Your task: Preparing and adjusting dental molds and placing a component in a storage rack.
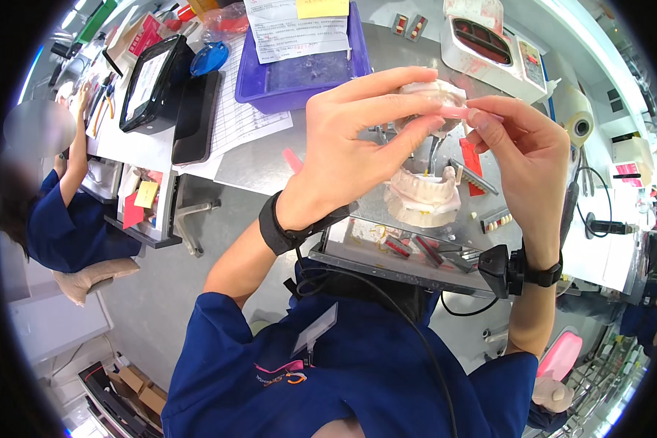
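Fingertips of the right hand [522, 142] pinch a narrow, pink, wax-like strip [456, 112] between thumb and forefinger, while the left hand [361, 124] clasps a cream-coloured plaster dental cast [442, 89], its fingers spread along the left side and its thumb tip close to the strip's left end. Whether that thumb presses the strip is hard to tell. Strip and cast are at the far side of the hands, raised above a grey metal bench [244, 171]; nearer, a second, horseshoe-shaped beige cast with a toothed ridge [422, 193] sits below them. Such a thin strip probably bends or dents easily, so a light pinch with the finger pads should serve better than a squeeze. Keeping the left hold firm would give the right fingers something steady to work against, and small, even pressure along the strip seems safer than one hard push. It would also help to keep both wrists high, clear of the lower cast and of the grey holder with small cream-coloured teeth [498, 220] to the right.
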`<state>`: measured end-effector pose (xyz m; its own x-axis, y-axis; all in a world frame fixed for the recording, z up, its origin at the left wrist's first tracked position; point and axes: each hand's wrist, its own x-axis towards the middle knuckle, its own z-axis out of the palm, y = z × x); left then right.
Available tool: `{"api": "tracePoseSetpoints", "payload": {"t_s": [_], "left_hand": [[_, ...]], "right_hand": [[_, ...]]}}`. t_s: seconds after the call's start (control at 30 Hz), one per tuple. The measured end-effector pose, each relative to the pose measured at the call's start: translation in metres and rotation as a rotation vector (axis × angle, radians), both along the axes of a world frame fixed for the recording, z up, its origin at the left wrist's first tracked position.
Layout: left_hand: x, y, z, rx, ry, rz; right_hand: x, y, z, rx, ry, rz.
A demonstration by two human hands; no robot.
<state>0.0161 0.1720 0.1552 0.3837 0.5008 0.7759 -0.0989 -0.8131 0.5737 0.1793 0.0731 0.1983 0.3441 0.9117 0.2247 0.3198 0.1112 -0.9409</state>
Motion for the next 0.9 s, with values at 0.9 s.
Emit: {"api": "tracePoseSetpoints", "payload": {"t_s": [0.9], "left_hand": [[0.003, -0.002, 0.004, -0.067, -0.031, -0.009]], "right_hand": [[0.132, 0.088, 0.007, -0.156, -0.723, -0.317]]}}
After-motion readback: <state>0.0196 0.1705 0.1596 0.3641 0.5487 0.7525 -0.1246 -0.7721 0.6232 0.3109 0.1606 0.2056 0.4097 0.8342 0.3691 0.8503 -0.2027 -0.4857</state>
